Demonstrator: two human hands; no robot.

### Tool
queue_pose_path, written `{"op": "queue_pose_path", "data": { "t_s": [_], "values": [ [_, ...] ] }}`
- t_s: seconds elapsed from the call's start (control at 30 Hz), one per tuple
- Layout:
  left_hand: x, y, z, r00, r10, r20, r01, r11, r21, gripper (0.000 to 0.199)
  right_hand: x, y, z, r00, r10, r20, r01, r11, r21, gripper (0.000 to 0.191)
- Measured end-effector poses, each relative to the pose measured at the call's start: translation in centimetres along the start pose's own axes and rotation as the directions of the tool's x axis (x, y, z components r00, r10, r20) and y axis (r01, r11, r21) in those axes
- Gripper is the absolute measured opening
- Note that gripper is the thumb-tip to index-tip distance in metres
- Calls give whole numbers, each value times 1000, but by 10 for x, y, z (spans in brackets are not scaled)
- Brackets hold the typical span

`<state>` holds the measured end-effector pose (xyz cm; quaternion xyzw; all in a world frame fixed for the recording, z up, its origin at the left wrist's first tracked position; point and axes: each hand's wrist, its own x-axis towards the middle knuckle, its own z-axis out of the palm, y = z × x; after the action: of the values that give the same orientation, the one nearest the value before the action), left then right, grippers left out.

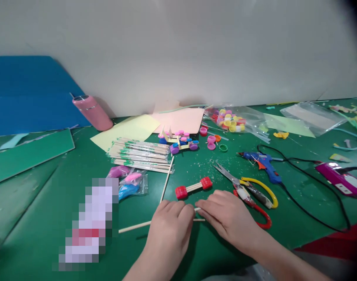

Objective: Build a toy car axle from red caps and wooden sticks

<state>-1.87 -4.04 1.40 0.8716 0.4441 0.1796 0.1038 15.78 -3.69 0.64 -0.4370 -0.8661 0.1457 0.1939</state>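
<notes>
Fingers closed, my left hand grips light wooden sticks; one reaches out to the left, another rises away toward the bundle of wrapped sticks. A short pale piece sits between the two hands, and the fingertips of my right hand are pinched on its right end. Below it a stick end pokes out right of my left hand. Just beyond the hands lies a small piece made of red caps joined by short sticks. Scissors with yellow and red handles lie right of my right hand.
Wrapped sticks, clay bags and small cap-wheeled models lie beyond the hands. Bottle caps and a bag of caps are farther back. A blue glue gun with a black cable is right; a pink tumbler leans back left.
</notes>
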Motion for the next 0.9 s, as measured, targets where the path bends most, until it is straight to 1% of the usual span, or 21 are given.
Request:
{"op": "queue_pose_path", "data": {
  "t_s": [0.1,0.17,0.43,0.7,0.9],
  "values": [
    [-3,1,4,1000,-2,-14,2,999,40,23,-3,4,5,999,-40,36,40,999,-12,27],
    [-5,2,5,1000,6,-7,-5,998,57,23,-4,4,8,998,-51,33,51,999,6,27],
    [-7,7,8,999,27,-25,-25,994,103,26,-3,0,9,999,-38,-31,41,996,85,28],
    [-11,6,11,998,20,-61,-13,992,124,24,-3,-2,12,1000,-8,-16,9,995,96,32],
    [-12,4,15,999,-1,-43,6,994,113,25,-4,-1,16,999,1,-43,3,996,93,31]
  ]
}}
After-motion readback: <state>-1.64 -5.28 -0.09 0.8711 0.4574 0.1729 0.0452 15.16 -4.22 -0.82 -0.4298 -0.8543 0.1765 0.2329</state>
